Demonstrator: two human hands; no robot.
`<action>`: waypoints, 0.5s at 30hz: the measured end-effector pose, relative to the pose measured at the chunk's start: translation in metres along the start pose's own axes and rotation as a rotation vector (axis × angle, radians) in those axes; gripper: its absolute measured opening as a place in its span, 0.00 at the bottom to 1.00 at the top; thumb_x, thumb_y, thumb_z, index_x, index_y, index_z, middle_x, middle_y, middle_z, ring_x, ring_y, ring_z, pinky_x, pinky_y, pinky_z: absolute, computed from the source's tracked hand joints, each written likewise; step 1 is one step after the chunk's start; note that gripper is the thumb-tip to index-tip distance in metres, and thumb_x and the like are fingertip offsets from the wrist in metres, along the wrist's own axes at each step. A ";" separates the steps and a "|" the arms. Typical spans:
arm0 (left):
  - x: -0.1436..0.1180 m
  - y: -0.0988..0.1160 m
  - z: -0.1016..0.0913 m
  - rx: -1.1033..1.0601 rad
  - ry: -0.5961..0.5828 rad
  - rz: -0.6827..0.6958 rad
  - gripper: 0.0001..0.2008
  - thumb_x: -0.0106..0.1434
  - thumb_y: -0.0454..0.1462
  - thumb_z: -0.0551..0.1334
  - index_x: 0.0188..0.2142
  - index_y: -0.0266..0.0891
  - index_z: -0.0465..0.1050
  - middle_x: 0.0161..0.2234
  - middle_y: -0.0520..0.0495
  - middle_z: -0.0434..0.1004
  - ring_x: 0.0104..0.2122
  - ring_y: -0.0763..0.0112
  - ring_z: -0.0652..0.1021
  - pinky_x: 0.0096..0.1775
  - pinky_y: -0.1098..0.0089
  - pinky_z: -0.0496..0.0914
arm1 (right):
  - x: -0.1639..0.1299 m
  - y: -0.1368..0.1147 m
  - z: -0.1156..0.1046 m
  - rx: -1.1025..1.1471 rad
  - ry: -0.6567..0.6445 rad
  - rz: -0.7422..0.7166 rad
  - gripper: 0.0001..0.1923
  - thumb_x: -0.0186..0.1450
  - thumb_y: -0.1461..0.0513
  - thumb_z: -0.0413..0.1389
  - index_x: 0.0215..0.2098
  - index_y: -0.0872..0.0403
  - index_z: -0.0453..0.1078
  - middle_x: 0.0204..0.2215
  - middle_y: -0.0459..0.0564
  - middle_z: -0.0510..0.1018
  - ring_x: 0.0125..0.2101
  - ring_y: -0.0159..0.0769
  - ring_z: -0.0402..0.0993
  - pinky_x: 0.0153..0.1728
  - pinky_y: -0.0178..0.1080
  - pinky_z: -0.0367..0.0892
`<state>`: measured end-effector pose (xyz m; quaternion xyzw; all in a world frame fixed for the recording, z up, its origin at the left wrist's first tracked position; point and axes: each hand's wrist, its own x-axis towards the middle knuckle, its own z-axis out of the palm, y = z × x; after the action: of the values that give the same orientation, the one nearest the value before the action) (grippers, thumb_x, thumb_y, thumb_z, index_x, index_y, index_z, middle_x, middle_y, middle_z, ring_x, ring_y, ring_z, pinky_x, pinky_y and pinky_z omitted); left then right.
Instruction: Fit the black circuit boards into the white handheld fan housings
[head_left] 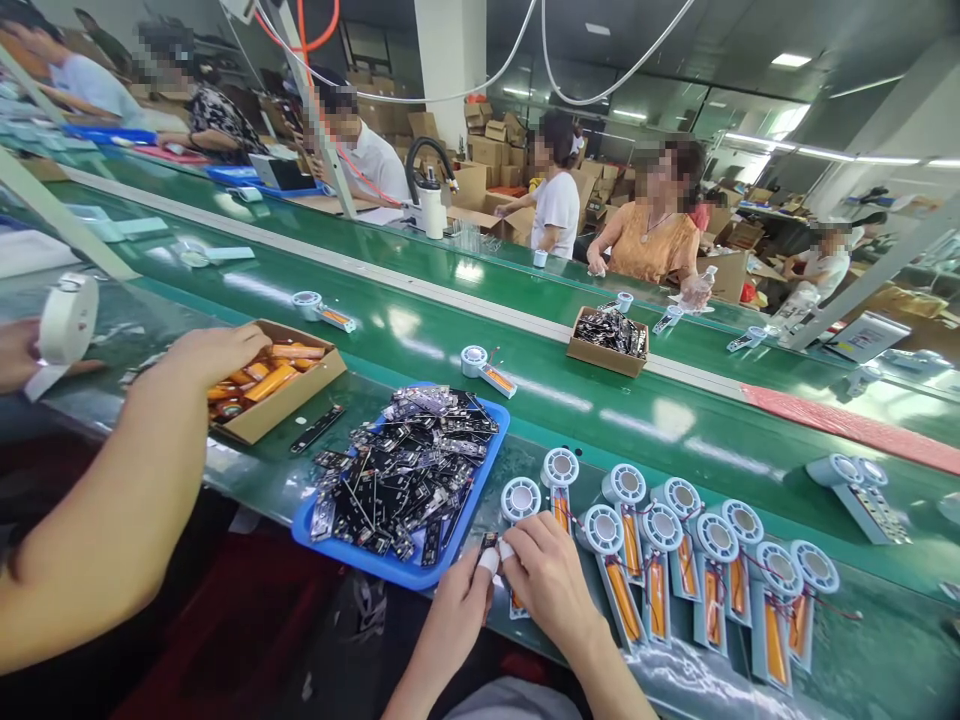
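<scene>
Beside the blue tray, both hands' fingers pinching a fan unit, left hand, right hand.

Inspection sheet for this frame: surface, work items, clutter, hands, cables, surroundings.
Surface: green conveyor bench, glossy.
Work items: small fan unit under both hands; row of fan units alongside.
Clutter: blue tray of black circuit boards; cardboard box of orange cells, a co-worker's hand in it.
Hands: left hand and right hand pinching a small part, fingertips taped.
Cables: white hoses overhead.
Surroundings: seated workers opposite, stacked cartons.
</scene>
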<state>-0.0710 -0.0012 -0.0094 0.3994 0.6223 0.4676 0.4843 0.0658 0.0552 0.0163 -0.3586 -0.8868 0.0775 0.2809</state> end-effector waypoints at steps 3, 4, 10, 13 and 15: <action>0.000 -0.002 0.001 0.081 0.023 0.067 0.16 0.64 0.50 0.58 0.29 0.43 0.73 0.21 0.51 0.70 0.25 0.61 0.74 0.29 0.65 0.70 | 0.001 -0.001 0.001 -0.045 -0.011 0.000 0.11 0.69 0.69 0.50 0.33 0.51 0.69 0.30 0.48 0.74 0.31 0.40 0.66 0.32 0.40 0.64; 0.001 -0.003 0.001 0.111 0.025 0.092 0.14 0.65 0.49 0.58 0.30 0.44 0.73 0.24 0.49 0.73 0.28 0.58 0.75 0.32 0.63 0.71 | 0.002 -0.001 0.001 -0.062 -0.015 0.004 0.11 0.68 0.69 0.50 0.32 0.51 0.69 0.29 0.48 0.74 0.30 0.40 0.66 0.32 0.40 0.64; 0.002 -0.004 -0.002 0.359 -0.035 0.246 0.13 0.66 0.39 0.52 0.39 0.43 0.75 0.39 0.38 0.77 0.44 0.49 0.77 0.50 0.51 0.70 | 0.005 -0.007 -0.002 -0.131 -0.027 0.014 0.10 0.62 0.72 0.53 0.28 0.51 0.66 0.28 0.47 0.73 0.31 0.41 0.67 0.32 0.41 0.64; 0.002 0.003 -0.008 0.505 -0.115 0.296 0.16 0.65 0.32 0.49 0.43 0.40 0.74 0.42 0.36 0.78 0.45 0.50 0.78 0.50 0.53 0.71 | 0.005 -0.001 -0.005 -0.116 -0.038 -0.073 0.11 0.62 0.73 0.51 0.30 0.51 0.67 0.28 0.49 0.74 0.31 0.42 0.69 0.33 0.42 0.65; 0.003 0.008 -0.012 0.594 -0.156 0.308 0.17 0.63 0.29 0.49 0.43 0.39 0.74 0.43 0.36 0.78 0.44 0.52 0.79 0.47 0.56 0.73 | 0.004 0.010 -0.003 -0.089 -0.039 -0.142 0.13 0.64 0.74 0.49 0.32 0.51 0.68 0.30 0.50 0.75 0.32 0.42 0.71 0.34 0.41 0.67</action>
<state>-0.0828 0.0014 -0.0012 0.6469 0.6246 0.3018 0.3167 0.0711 0.0647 0.0168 -0.3053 -0.9180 0.0248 0.2519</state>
